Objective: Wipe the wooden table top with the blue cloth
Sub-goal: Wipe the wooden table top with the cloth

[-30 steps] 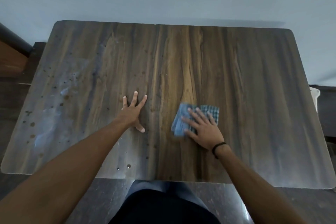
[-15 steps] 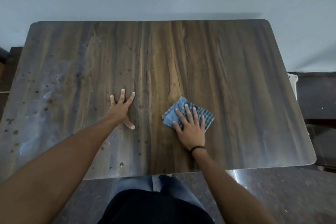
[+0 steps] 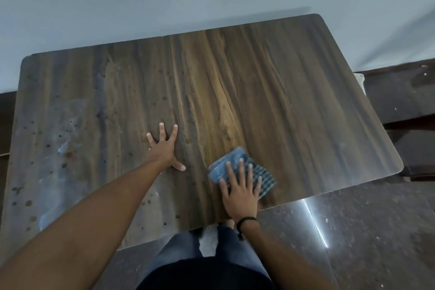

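No words, numbers, brands or signs can be read here. The worktop (image 3: 294,101) shows only wood lines and dark spots. The blue cloth (image 3: 237,156), near the front edge of the worktop, shows only little squares, no label.

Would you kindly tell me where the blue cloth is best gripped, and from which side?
Probably pinch the blue cloth by its far edge, from the far side: it lies flat on the table, and the right hand covers its near half, leaving that edge bare.
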